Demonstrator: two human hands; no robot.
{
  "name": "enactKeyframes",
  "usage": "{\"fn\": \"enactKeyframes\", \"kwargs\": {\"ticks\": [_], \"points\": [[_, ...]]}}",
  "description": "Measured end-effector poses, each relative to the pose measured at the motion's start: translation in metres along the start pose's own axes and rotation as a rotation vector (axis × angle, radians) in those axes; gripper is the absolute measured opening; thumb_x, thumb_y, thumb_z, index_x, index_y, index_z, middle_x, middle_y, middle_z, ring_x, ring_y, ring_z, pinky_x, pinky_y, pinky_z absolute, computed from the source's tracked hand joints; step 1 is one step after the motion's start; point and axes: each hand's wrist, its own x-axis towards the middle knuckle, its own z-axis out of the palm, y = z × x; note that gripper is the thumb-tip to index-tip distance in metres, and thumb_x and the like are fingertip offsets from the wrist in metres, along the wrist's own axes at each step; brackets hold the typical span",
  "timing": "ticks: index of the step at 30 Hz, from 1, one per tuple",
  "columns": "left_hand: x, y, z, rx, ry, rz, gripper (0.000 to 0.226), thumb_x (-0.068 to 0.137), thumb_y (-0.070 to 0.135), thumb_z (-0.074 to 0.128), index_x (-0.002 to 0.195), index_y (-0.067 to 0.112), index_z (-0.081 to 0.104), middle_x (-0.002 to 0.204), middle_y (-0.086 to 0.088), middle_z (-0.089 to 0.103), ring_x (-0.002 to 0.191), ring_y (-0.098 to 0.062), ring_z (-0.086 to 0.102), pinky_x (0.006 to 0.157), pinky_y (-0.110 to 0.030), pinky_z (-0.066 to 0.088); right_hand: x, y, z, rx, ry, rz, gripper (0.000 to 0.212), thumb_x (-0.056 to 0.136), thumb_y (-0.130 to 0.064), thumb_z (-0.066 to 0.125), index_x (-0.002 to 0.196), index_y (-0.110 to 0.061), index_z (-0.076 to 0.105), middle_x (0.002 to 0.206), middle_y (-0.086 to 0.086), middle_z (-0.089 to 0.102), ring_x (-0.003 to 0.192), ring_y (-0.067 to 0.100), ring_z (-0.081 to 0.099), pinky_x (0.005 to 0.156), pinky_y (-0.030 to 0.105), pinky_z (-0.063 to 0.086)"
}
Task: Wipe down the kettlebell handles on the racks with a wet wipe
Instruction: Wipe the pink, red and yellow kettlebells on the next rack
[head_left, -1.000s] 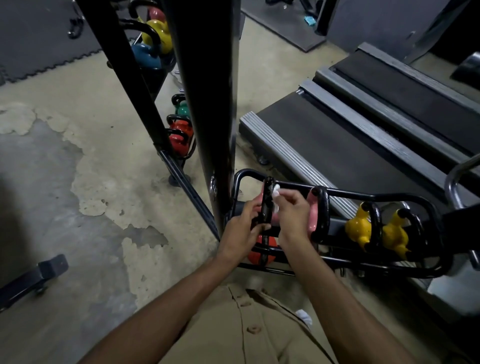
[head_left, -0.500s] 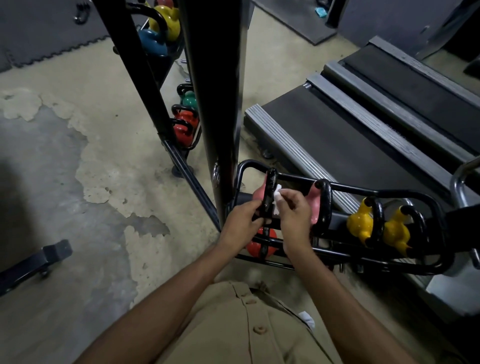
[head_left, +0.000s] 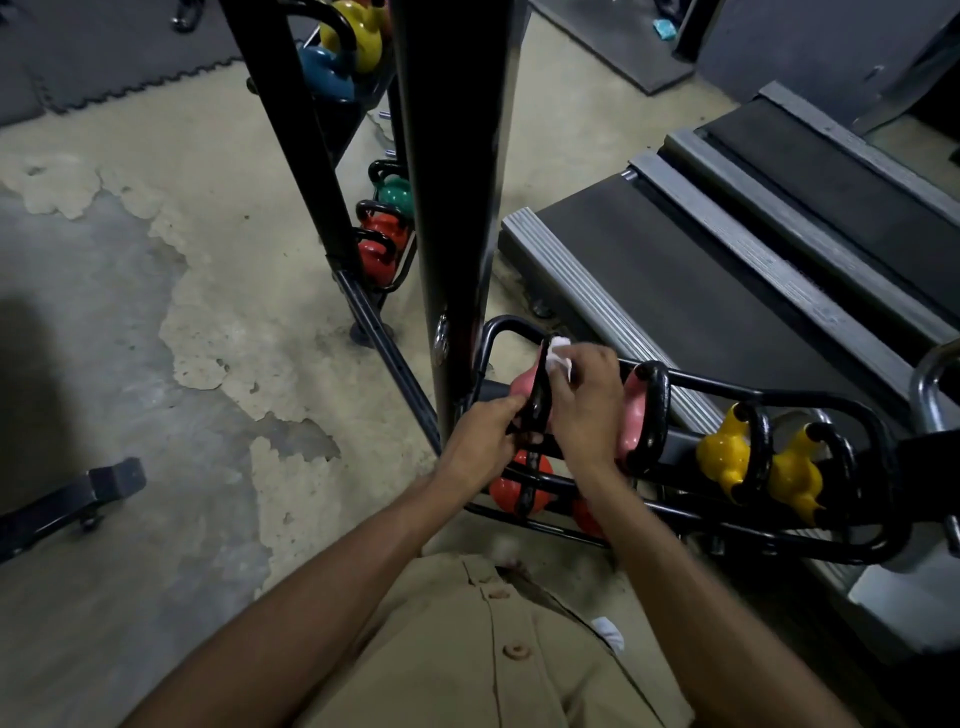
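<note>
"Kettlebell handle (head_left: 537, 400), then: where was it?"

"On the pink kettlebell (head_left: 521, 385) at the left end of the low rack (head_left: 779, 397), just right of the black upright post (head_left: 457, 182). It stood edge-on, a black loop rising between the two hands."

"And the hands?"

"The left grip (head_left: 483, 441) was curled round the near, lower part of the loop, I'd judge to stop the bell rocking. The right grip (head_left: 587, 405) pinched the wet wipe (head_left: 560, 354) against the far top of the loop, where palms would land most. A white wad showed above the fingers."

"Why so close together?"

"One braced and one rubbed, it seemed. The rack sat low, so both arms reached down."

"What lay further out?"

"Right along the same rail sat a second pink kettlebell (head_left: 635, 415), then two yellow kettlebells (head_left: 727, 457). Whether those were wiped I couldn't tell. A red kettlebell (head_left: 506, 493) sat on the tier beneath the hands. A treadmill (head_left: 727, 270) lay far right and patchy concrete floor (head_left: 156, 364) lay left."
</note>
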Motion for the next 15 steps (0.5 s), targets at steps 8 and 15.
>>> {"fn": "enactKeyframes", "kwargs": {"ticks": [8,15], "points": [[-0.004,0.001,0.001,-0.028,0.003,-0.085,0.005,0.096,0.017,0.066,0.095,0.016,0.071,0.087,-0.003,0.073,0.074,-0.008,0.064,0.077,-0.036,0.059,0.012,-0.002,-0.030,-0.667,-0.595,-0.853,0.029,0.095,-0.023,0.048,0.102,-0.013,0.074,0.110,0.000,0.063,0.109,0.020,0.050,0.096,0.036,0.048],[-0.003,0.005,-0.001,-0.032,0.010,-0.074,0.020,0.088,0.019,0.080,0.108,0.021,0.077,0.095,0.008,0.078,0.087,-0.004,0.073,0.082,-0.032,0.059,-0.030,0.002,-0.024,-0.022,-0.140,-0.049,0.015,0.096,-0.006,0.068,0.106,-0.016,0.070,0.115,-0.003,0.059,0.103,-0.001,0.060,0.087,0.013,0.050]]}}
